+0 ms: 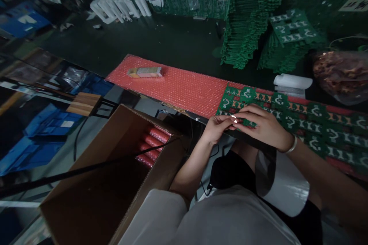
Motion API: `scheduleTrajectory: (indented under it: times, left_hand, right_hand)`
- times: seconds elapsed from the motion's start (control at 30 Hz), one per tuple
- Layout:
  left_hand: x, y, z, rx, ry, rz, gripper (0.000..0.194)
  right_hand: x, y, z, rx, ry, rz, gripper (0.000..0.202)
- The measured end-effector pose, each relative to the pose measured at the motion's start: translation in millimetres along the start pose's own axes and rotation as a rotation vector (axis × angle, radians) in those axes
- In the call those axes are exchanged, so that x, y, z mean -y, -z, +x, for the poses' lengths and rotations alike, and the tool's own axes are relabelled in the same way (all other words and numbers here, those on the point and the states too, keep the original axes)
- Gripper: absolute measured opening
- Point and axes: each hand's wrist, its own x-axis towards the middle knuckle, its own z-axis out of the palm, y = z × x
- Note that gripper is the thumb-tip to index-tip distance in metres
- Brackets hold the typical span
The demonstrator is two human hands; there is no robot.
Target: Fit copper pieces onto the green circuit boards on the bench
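My left hand [216, 128] and my right hand [265, 127] meet at the left end of the laid-out boards, over the front edge of the bench. Between their pinched fingertips is a small bright white piece [234, 119], too small to name its kind. Both hands are closed on it. Under and beside my right hand, green circuit boards [290, 122] with pale and copper markings lie in rows on a red bubble-wrap sheet [189, 86]. Bare bubble wrap stretches leftward from my left hand.
A small block-shaped bundle [145, 72] lies on the wrap. Tall stacks of green boards [250, 19] stand behind, near a white roll [292, 81] and a bag of copper-coloured parts [342, 74]. An open cardboard box [115, 130] below left holds several red bubble-wrap rolls [151, 143].
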Motion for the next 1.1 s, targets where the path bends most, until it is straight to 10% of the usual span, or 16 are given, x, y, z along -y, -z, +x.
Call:
scheduleTrajectory:
  times: [1.1]
  left_hand:
    - [8.1, -1.7, 2.9, -0.056, -0.191, 0.242, 0.042]
  right_hand:
    - [-8.2, 0.2, -5.5, -0.002, -0.015, -0.073, 0.016]
